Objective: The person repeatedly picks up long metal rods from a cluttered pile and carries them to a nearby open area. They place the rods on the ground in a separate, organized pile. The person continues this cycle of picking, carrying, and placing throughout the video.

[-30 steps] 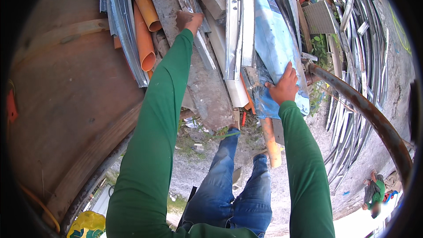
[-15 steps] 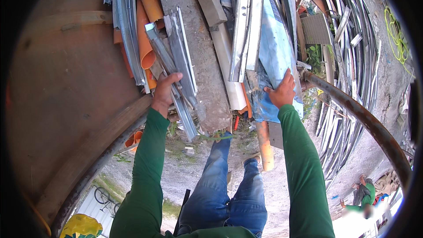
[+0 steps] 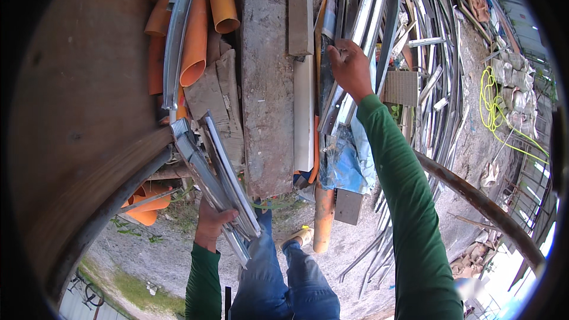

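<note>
A: What's changed?

B: The left hand (image 3: pixel 214 219) has drawn its metal strips (image 3: pixel 208 175) nearer the legs (image 3: pixel 255 287); they're at eight o'clock now, with fingers and thumb clamped round them. So they sit well apart from the metal channels (image 3: pixel 341 104).

A: And the right hand (image 3: pixel 351 71)?

B: It has left the blue sheet (image 3: pixel 347 169) for one o'clock, over the channels. Fingers curl; I can't tell whether they grip.

A: Materials?

B: Strips: thin, shiny, folded. Board (image 3: pixel 268 95) at twelve: flat, gritty. Pipes (image 3: pixel 195 59) at eleven: smooth, orange, round.
</note>
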`<action>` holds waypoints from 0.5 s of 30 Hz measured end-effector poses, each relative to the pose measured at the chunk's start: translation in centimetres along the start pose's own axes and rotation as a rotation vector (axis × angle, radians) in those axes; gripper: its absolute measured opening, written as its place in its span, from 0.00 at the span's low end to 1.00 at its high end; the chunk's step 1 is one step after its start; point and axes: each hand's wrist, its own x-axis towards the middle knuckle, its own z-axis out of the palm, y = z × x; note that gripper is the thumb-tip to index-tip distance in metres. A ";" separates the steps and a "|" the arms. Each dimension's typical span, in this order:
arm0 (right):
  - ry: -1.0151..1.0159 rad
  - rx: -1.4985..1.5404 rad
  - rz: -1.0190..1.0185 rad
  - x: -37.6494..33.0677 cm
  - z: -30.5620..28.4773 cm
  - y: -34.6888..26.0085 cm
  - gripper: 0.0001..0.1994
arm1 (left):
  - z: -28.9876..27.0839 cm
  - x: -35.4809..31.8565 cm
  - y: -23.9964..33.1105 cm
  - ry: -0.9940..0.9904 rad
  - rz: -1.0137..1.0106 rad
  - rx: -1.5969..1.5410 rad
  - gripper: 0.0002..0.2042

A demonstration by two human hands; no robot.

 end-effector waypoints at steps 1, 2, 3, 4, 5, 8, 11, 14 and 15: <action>-0.038 -0.140 -0.035 1.6 2.3 -0.2 0.23 | -0.6 -0.5 -0.4 0.011 -0.021 0.030 0.34; -0.079 -0.275 0.035 3.0 4.5 -1.3 0.26 | -0.6 -1.0 -0.6 0.074 0.028 0.059 0.32; -0.118 -0.410 0.109 4.0 6.1 -1.9 0.30 | -1.3 -1.4 -0.9 0.067 0.034 0.106 0.32; -0.183 -0.394 0.141 5.0 7.1 -1.2 0.31 | -2.1 -1.6 -1.1 0.047 0.034 0.156 0.31; -0.240 -0.378 0.179 6.0 8.0 0.2 0.33 | -2.5 -1.5 -1.2 0.020 0.038 0.210 0.31; -0.179 -0.232 -0.012 5.3 10.9 -2.6 0.31 | -3.5 -3.0 -1.0 0.050 0.035 0.232 0.29; -0.163 0.179 -0.122 4.1 10.6 -7.0 0.21 | -4.9 -3.9 -2.2 0.049 -0.037 0.159 0.27; 0.174 -0.009 0.262 5.9 11.3 -3.5 0.22 | -4.8 -4.3 -2.0 0.040 -0.041 0.124 0.24; 0.090 -0.110 0.277 6.5 11.4 -1.8 0.23 | -4.6 -4.3 -1.7 0.038 -0.029 0.127 0.23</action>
